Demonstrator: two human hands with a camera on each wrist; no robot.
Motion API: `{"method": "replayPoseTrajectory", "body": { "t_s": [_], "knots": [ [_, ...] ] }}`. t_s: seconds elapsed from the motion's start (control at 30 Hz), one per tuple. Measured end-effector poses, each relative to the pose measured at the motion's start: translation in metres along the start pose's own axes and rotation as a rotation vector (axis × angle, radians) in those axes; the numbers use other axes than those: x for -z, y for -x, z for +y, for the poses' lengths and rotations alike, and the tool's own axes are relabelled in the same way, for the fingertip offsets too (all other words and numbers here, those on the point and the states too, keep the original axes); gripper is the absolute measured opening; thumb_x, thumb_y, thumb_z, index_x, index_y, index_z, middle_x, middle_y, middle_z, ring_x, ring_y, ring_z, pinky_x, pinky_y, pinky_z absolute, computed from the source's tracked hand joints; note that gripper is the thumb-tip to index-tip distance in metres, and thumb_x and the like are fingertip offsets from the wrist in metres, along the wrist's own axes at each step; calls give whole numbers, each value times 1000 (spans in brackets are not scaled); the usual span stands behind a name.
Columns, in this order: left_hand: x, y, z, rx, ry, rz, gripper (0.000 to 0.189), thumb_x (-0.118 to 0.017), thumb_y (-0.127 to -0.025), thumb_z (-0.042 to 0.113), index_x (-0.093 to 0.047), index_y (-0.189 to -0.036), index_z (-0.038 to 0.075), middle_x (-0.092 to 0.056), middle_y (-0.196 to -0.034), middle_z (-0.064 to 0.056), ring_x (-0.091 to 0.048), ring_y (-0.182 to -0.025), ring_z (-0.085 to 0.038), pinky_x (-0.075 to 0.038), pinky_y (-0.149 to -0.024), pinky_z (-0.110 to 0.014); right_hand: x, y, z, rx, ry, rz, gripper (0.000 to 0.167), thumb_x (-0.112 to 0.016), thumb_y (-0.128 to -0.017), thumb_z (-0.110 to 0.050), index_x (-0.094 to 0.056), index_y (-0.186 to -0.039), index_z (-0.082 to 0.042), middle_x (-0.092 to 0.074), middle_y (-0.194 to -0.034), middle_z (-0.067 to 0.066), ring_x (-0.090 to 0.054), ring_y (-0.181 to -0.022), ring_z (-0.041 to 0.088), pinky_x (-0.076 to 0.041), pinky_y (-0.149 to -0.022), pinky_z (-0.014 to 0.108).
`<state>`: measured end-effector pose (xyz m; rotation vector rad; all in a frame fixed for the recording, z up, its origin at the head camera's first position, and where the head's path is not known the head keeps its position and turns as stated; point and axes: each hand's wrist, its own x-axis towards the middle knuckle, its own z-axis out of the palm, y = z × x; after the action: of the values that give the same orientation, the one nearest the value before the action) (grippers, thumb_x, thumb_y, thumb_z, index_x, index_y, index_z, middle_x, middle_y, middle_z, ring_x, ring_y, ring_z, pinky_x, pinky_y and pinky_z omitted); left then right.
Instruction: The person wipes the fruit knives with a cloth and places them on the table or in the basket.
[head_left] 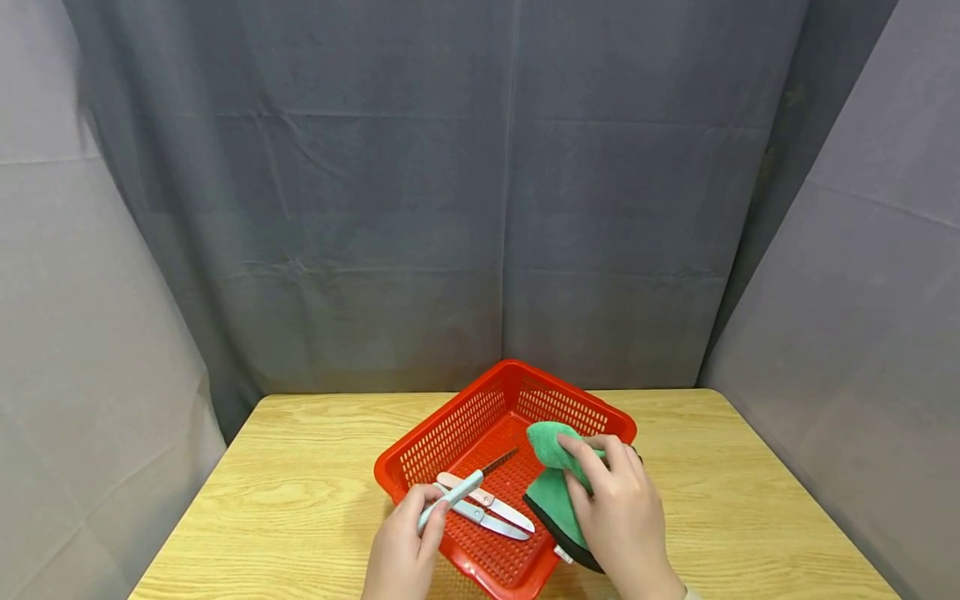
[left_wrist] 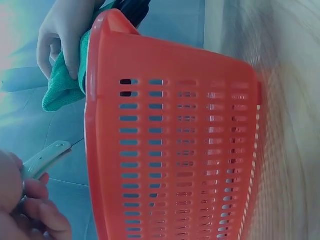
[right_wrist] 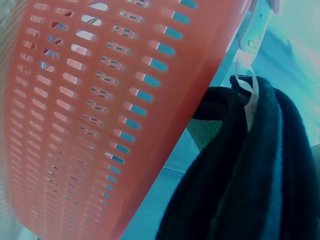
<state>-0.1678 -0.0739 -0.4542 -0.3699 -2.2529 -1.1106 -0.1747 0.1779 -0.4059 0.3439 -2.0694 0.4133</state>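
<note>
In the head view my left hand (head_left: 405,537) grips a folding knife (head_left: 463,488) by its pale mint handle, with the narrow blade pointing away over the basket. That blade looks dark and its edge is hard to make out. My right hand (head_left: 621,510) holds a green cloth (head_left: 557,498) with black edging and a white tag, bunched at the top and hanging over the basket's right side. Inside the red plastic basket (head_left: 468,568) lie two more knives with light blades: a pink-handled knife (head_left: 487,500) and a pale blue-handled knife (head_left: 471,511).
The basket stands at an angle on a light wood table (head_left: 300,492). A grey curtain (head_left: 390,208) hangs behind the table, and paler cloth panels (head_left: 840,333) flank it. Slotted basket walls (left_wrist: 170,140) fill much of both wrist views.
</note>
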Motion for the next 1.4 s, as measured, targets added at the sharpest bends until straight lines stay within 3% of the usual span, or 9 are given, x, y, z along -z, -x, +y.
{"method": "replayPoseTrajectory", "body": {
  "t_s": [0.17, 0.4, 0.53, 0.8, 1.07, 1.4],
  "knots": [
    [2, -2, 2, 73, 90, -55, 5, -64, -100, 13, -65, -104, 15, -52, -74, 14, -46, -66, 2, -44, -62, -24, 0, 1, 0, 0, -1, -12, 53, -88, -68, 2, -77, -116, -20, -66, -96, 6, -63, -81, 24, -54, -63, 41],
    [6, -5, 7, 286, 318, -177, 8, -60, -104, 18, -64, -105, 11, -54, -69, 7, -41, -56, 1, -38, -52, -19, 0, 2, -1, -1, -3, -29, 52, -88, -69, 1, -77, -115, -19, -66, -96, 6, -62, -81, 24, -54, -65, 42],
    [7, -6, 7, 361, 417, -221, 12, -56, -106, 16, -63, -104, 6, -56, -71, 3, -42, -57, -2, -38, -53, -21, -1, 3, 0, 26, -3, -40, 52, -89, -68, 1, -76, -115, -19, -66, -96, 6, -62, -82, 24, -54, -66, 41],
    [5, -7, 2, 399, 541, -278, 18, -50, -108, 13, -60, -102, -1, -54, -72, 0, -44, -60, -3, -39, -56, -20, 0, 4, -3, 101, -29, -68, 56, -90, -66, -1, -76, -116, -23, -66, -99, 3, -63, -83, 20, -55, -63, 37],
    [6, -8, 1, 475, 681, -359, 21, -45, -109, 9, -54, -112, -10, -54, -75, -3, -37, -52, -1, -32, -50, -15, -1, 4, -7, 130, -53, -85, 60, -90, -64, -1, -76, -116, -25, -66, -103, 2, -64, -84, 20, -54, -60, 35],
    [7, -9, 1, 473, 655, -406, 21, -51, -106, 8, -55, -116, -10, -59, -77, -1, -40, -53, -1, -34, -51, -14, -5, 7, -11, 140, -59, -106, 58, -91, -64, -2, -75, -115, -25, -66, -101, 1, -62, -84, 18, -55, -62, 34]
  ]
}}
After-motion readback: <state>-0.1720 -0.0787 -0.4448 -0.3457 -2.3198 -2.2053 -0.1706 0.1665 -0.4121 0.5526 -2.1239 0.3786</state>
